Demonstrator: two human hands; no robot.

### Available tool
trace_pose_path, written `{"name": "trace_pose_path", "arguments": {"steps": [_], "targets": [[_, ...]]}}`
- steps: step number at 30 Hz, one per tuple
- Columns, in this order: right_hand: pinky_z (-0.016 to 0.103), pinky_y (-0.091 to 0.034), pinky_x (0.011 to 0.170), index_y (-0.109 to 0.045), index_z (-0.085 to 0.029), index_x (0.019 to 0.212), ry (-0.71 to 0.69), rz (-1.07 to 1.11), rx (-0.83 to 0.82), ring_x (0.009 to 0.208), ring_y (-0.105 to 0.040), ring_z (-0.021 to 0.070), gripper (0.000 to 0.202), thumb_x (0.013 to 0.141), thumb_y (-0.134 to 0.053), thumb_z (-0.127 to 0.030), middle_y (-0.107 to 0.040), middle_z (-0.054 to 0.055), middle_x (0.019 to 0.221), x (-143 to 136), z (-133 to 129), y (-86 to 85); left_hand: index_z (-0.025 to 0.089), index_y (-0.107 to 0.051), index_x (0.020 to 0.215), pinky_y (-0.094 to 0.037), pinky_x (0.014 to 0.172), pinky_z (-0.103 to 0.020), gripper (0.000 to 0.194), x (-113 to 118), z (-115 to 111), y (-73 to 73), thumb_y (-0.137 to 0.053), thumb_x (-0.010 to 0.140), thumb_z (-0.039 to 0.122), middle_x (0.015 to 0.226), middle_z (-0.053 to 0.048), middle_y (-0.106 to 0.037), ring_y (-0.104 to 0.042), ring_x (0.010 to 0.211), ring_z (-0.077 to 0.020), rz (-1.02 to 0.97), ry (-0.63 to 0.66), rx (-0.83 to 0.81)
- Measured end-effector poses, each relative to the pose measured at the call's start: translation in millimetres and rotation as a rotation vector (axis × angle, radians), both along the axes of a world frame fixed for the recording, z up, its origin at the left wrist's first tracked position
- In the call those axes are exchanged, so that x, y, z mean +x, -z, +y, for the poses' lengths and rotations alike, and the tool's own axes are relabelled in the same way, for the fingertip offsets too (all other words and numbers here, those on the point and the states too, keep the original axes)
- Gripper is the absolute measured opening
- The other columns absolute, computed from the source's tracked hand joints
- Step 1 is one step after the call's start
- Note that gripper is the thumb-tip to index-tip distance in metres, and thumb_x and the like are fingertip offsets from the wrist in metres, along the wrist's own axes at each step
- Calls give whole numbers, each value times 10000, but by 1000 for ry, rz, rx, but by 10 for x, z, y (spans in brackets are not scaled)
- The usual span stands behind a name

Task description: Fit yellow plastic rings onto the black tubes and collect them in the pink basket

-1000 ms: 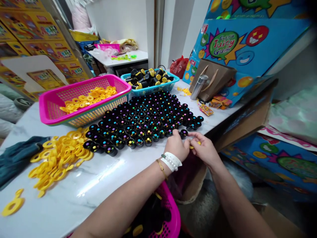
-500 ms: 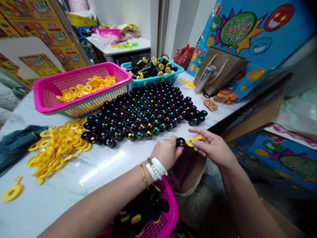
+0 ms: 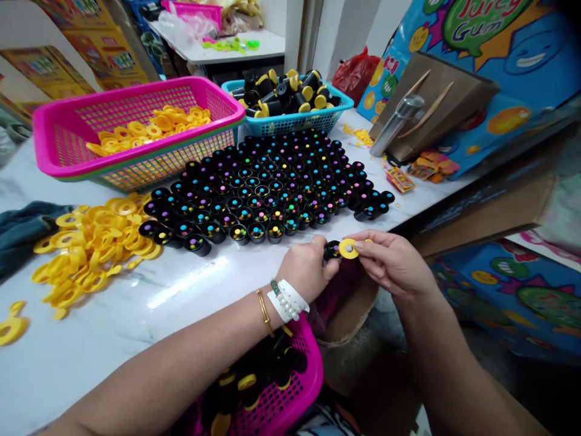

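My left hand is closed around a small black canister with a purple dot showing in its open top. Pinched in my right hand is a yellow ring-shaped cap, right beside the canister and partly over its rim. Beyond both hands, a wide block of black canisters stands upright on the white table, with coloured bits inside. At the left lies a heap of yellow caps.
A pink basket holds more yellow caps. Behind the canisters, a blue basket contains capped ones. Another pink basket sits low in front of me. A metal flask and paper bag stand at the right, near cardboard.
My right hand has brought the yellow cap leftward, up to the canister in my left hand. The view has shifted, so the table things appear higher.
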State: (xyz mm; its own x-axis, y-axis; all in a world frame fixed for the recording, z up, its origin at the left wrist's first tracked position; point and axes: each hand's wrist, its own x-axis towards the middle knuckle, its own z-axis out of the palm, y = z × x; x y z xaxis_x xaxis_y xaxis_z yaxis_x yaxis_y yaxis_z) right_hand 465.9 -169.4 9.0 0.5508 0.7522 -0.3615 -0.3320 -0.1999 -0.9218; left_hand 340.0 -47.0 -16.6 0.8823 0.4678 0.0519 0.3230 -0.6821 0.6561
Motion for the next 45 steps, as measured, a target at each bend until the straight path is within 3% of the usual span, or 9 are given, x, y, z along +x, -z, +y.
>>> {"name": "trace_pose_path", "arguments": {"steps": [10,15,20,24,28,32,35,41,45], "targets": [[160,-200,269,-567,-192,762,81,-223,39,265,-328,42,246,714,-764,-331,-477,-91,396,-139,233,130,178,-535,912,-403,521,-250,184,4,7,9,-567,828,339,670,-26,-649,-616,582,-176,30,-33,-21],[185,-382,373,-539,-204,819,-2,-212,63,350,-485,82,226,766,-724,-323,-535,-78,455,-118,210,217,180,-527,874,-385,506,-242,186,29,46,14,-598,793,332,629,-2,-630,-603,555,-165,2,-4,-77],[198,-430,404,-490,-226,837,28,-222,110,365,-462,70,226,792,-681,-339,-511,-101,503,-191,224,269,159,-565,884,-421,542,-242,198,-13,93,-58,-643,735,262,586,19,-620,-598,538,-150,-27,13,-106],[191,-424,406,-501,-225,906,50,-286,136,384,-443,64,226,828,-645,-380,-479,-109,530,-247,219,273,157,-574,1127,-410,430,-194,329,-65,151,-160,-507,889,375,613,20,-642,-565,430,-103,-32,110,-446],[202,-436,440,-511,-212,936,68,-283,169,435,-504,72,281,817,-664,-415,-526,-84,607,-273,202,337,123,-633,1007,-388,352,-156,372,38,191,-205,-370,975,384,606,-3,-634,-526,366,-68,71,75,-846],[198,-419,435,-503,-220,981,185,-291,213,431,-498,64,308,811,-677,-408,-551,-80,647,-305,206,405,93,-626,997,-468,414,-186,330,145,184,-172,-383,981,316,511,1,-596,-558,394,-92,103,34,-996],[206,-415,424,-491,-222,1028,210,-238,162,419,-508,73,407,758,-723,-419,-571,-82,660,-314,220,373,109,-623,1023,-465,433,-197,360,74,147,-127,-349,985,339,531,6,-595,-553,400,-96,59,58,-878],[214,-408,430,-573,-179,941,215,-256,162,444,-475,70,399,696,-767,-428,-584,-51,664,-313,197,303,167,-610,1120,-499,707,-268,407,-83,120,-16,-694,774,364,752,-4,-614,-607,714,-156,-231,84,-106],[232,-448,530,-656,-181,984,263,-248,229,525,-475,78,340,771,-700,-443,-540,-46,661,-330,123,320,175,-673,1052,-477,774,-255,292,-64,188,20,-649,811,338,898,-40,-579,-583,814,-153,-291,63,27]]}}
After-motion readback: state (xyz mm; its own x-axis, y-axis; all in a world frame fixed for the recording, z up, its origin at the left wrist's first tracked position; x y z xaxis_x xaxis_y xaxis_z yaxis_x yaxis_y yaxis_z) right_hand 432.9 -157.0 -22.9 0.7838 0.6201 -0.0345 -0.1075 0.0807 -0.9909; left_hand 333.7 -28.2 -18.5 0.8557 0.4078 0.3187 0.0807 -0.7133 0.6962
